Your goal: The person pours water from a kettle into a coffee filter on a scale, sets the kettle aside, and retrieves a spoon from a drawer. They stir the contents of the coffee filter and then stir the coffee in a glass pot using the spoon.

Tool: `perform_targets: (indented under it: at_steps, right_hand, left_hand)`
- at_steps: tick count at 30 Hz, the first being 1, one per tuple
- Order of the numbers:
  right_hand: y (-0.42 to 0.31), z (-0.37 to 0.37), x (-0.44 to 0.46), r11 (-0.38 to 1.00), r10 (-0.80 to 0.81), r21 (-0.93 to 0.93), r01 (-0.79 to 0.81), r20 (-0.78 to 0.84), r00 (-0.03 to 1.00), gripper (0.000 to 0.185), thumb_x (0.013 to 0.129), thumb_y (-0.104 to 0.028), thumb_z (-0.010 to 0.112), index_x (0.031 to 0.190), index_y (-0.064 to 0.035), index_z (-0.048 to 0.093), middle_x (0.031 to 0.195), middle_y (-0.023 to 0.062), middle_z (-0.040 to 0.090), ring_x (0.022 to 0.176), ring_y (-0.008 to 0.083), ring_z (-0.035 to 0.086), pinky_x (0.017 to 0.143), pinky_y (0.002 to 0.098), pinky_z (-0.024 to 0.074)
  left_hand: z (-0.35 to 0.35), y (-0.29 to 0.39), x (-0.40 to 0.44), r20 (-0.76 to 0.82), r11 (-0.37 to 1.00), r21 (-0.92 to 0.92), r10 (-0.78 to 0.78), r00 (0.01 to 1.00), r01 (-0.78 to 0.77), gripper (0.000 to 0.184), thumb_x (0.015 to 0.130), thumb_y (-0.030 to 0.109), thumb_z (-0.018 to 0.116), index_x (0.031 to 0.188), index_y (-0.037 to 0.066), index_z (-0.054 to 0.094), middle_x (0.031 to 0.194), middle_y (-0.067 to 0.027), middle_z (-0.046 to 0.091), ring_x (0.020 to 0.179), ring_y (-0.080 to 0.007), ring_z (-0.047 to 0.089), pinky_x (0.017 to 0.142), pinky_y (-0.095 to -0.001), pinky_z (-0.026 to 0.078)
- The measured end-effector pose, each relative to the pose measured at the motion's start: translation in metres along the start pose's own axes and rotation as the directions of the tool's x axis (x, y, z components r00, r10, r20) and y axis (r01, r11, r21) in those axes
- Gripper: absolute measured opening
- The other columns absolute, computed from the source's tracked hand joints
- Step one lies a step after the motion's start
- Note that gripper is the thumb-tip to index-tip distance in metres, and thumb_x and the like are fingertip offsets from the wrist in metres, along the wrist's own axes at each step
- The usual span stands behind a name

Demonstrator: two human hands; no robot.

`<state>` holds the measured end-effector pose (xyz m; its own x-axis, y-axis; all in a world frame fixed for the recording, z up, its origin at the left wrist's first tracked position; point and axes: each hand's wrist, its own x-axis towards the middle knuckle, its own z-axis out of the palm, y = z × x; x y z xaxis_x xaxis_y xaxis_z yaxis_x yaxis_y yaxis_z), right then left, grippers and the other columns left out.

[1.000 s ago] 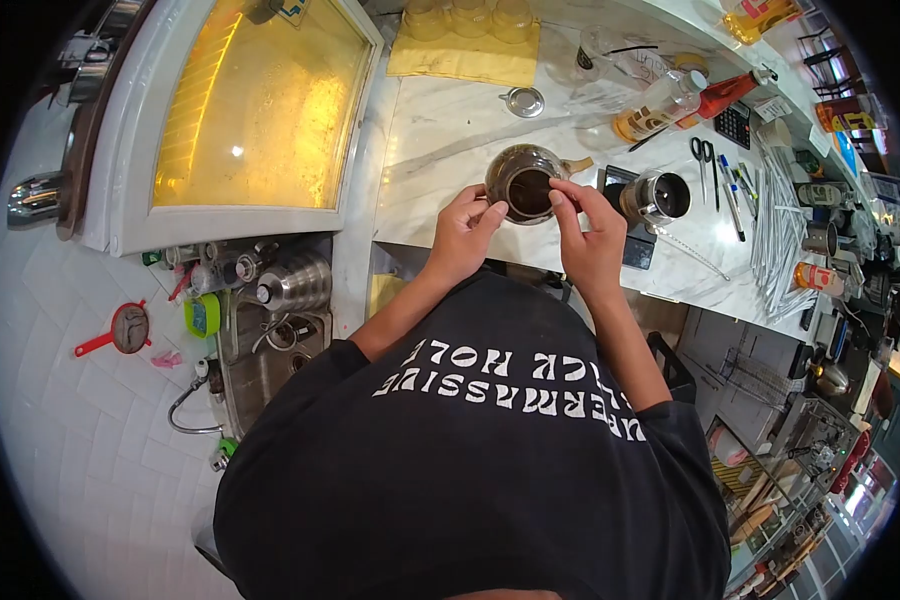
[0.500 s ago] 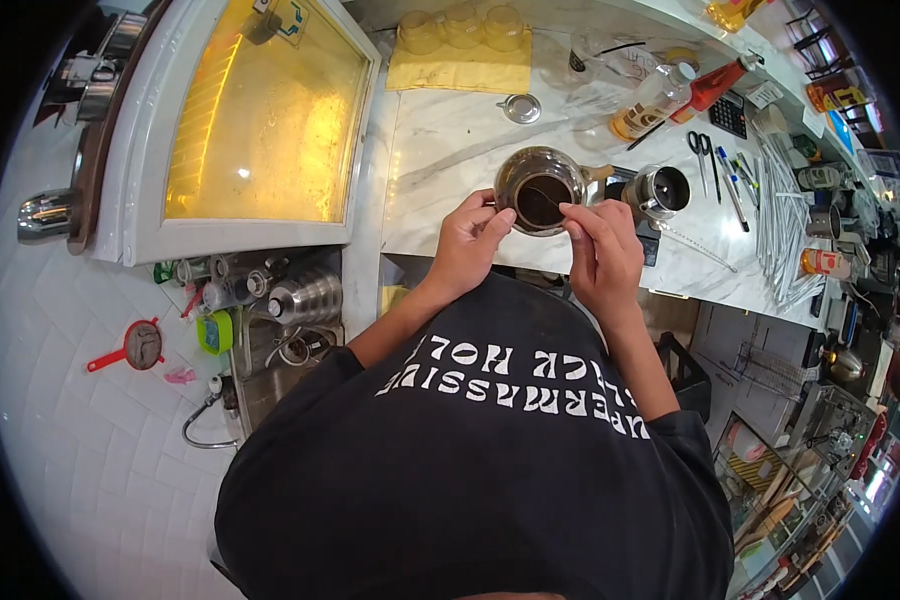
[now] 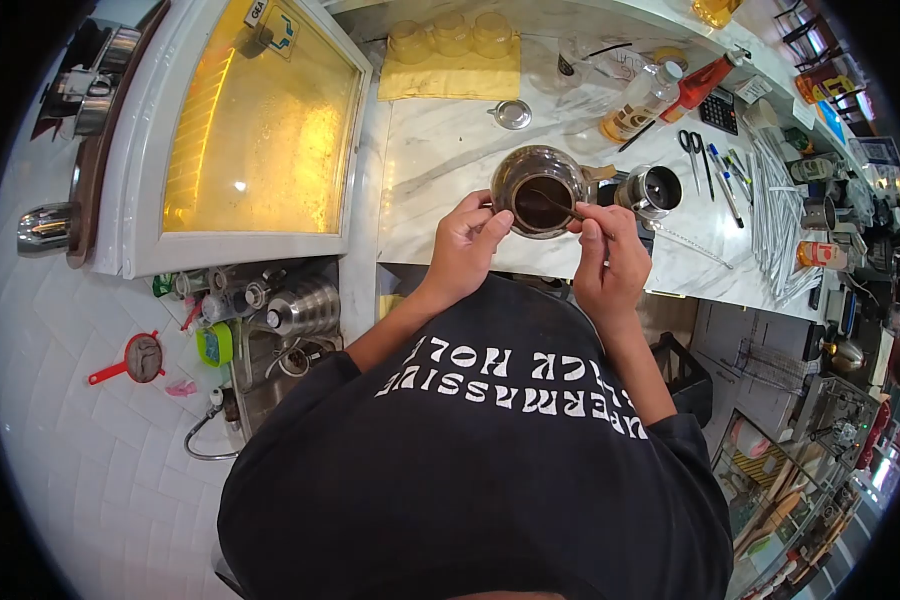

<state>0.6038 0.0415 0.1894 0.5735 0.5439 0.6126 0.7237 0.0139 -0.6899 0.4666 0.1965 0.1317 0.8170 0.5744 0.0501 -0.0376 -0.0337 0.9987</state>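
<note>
A round glass pot (image 3: 515, 167) with dark liquid inside stands at the front edge of the marble counter, its wooden handle pointing right. My left hand (image 3: 465, 242) grips the pot's left side, thumb at the rim. In my right hand (image 3: 613, 255) is a thin spoon (image 3: 562, 206), pinched between thumb and fingers. The spoon's far end reaches into the pot's opening; its tip is hard to make out in the dark liquid. Just right of the pot sits a metal cup (image 3: 658, 192). A small round metal lid (image 3: 513, 115) lies behind the pot.
Upturned glasses (image 3: 450, 36) rest on a yellow cloth (image 3: 455, 82) at the back. Bottles (image 3: 632, 105), scissors (image 3: 690, 148), pens (image 3: 727, 190) and straws (image 3: 775, 220) lie to the right. A glass-fronted fridge (image 3: 260, 140) and a sink (image 3: 262, 395) are on the left.
The spoon has tilted and shows more clearly across the pot's opening. My right hand has shifted slightly right and down; my left hand keeps its grip on the pot.
</note>
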Motion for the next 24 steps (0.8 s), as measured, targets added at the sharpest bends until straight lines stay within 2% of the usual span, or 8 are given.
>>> perform_targets:
  at_steps: [3,4,6,9,12,15,21,24]
  right_hand:
    - [0.000,-0.004,0.000,1.000,0.025,0.006,-0.025,0.018,1.000,0.017,0.096,0.003,0.066,0.113,-0.0010,0.069,0.082,0.0091,0.069,0.073,0.0281,0.062,0.075,0.0383,0.0508]
    - [0.001,-0.007,-0.001,0.999,0.037,0.006,-0.037,0.027,0.999,0.017,0.096,0.003,0.066,0.113,-0.0008,0.069,0.082,0.0092,0.070,0.073,0.0284,0.062,0.075,0.0380,0.0509]
    - [0.002,-0.012,-0.002,0.998,0.058,0.000,-0.058,0.033,0.998,0.017,0.096,0.003,0.066,0.113,-0.0007,0.069,0.083,0.0094,0.070,0.075,0.0289,0.062,0.074,0.0377,0.0511]
    - [0.006,-0.020,-0.001,0.997,0.070,0.037,-0.071,0.019,0.997,0.018,0.096,0.003,0.066,0.113,-0.0008,0.069,0.083,0.0099,0.070,0.077,0.0294,0.063,0.074,0.0381,0.0513]
    - [0.009,-0.033,0.003,0.997,0.063,0.049,-0.065,0.033,0.997,0.018,0.096,0.003,0.066,0.113,-0.0010,0.069,0.083,0.0097,0.069,0.077,0.0295,0.062,0.074,0.0384,0.0512]
    - [0.013,-0.046,0.011,0.999,0.008,0.037,-0.011,0.056,0.998,0.018,0.095,0.003,0.066,0.113,-0.0009,0.069,0.081,0.0092,0.068,0.077,0.0294,0.062,0.074,0.0385,0.0511]
    - [0.026,-0.077,0.027,0.998,-0.051,0.053,0.046,0.082,0.995,0.020,0.094,0.003,0.068,0.113,-0.0012,0.069,0.080,0.0091,0.065,0.076,0.0295,0.061,0.074,0.0386,0.0507]
    - [0.034,-0.089,0.030,0.995,-0.031,0.096,0.024,0.081,0.996,0.020,0.094,0.003,0.068,0.113,-0.0012,0.069,0.079,0.0096,0.064,0.076,0.0295,0.061,0.074,0.0385,0.0505]
  left_hand:
    - [0.004,0.002,0.001,-0.010,1.000,0.006,0.004,1.000,-0.004,0.028,0.106,0.018,0.061,0.105,-0.007,0.074,0.130,-0.0124,0.065,0.092,-0.0118,0.065,0.067,-0.0248,0.046]
    - [0.007,0.004,0.000,-0.021,1.000,-0.018,-0.020,1.000,0.020,0.028,0.105,0.018,0.063,0.093,-0.006,0.070,0.129,-0.0146,0.064,0.094,-0.0129,0.064,0.071,-0.0259,0.046]
    - [0.014,0.011,0.001,-0.041,0.996,-0.066,-0.068,0.997,0.065,0.041,0.102,0.019,0.066,0.069,-0.004,0.062,0.126,-0.0189,0.064,0.098,-0.0149,0.061,0.079,-0.0282,0.046]
    - [0.024,0.016,0.003,-0.038,0.998,-0.049,-0.051,0.998,0.049,0.041,0.102,0.019,0.067,0.068,-0.004,0.062,0.126,-0.0187,0.064,0.095,-0.0145,0.061,0.077,-0.0276,0.046]
    - [0.033,0.012,0.004,-0.007,0.997,-0.035,0.062,0.998,-0.062,0.028,0.106,0.015,0.059,0.098,-0.008,0.073,0.130,-0.0123,0.063,0.090,-0.0106,0.058,0.065,-0.0235,0.042]
    - [0.049,0.025,0.006,-0.039,0.997,-0.075,0.008,0.999,-0.011,0.042,0.101,0.019,0.068,0.067,-0.004,0.061,0.124,-0.0200,0.065,0.089,-0.0136,0.059,0.073,-0.0268,0.046]
    - [0.082,0.033,0.015,-0.078,0.995,-0.062,0.068,0.995,-0.073,0.042,0.102,0.019,0.068,0.069,-0.006,0.062,0.124,-0.0206,0.065,0.090,-0.0137,0.059,0.074,-0.0267,0.046]
    - [0.098,0.039,0.016,-0.104,0.996,-0.082,0.038,0.994,-0.046,0.042,0.102,0.020,0.069,0.070,-0.006,0.062,0.124,-0.0206,0.065,0.091,-0.0137,0.059,0.074,-0.0270,0.046]
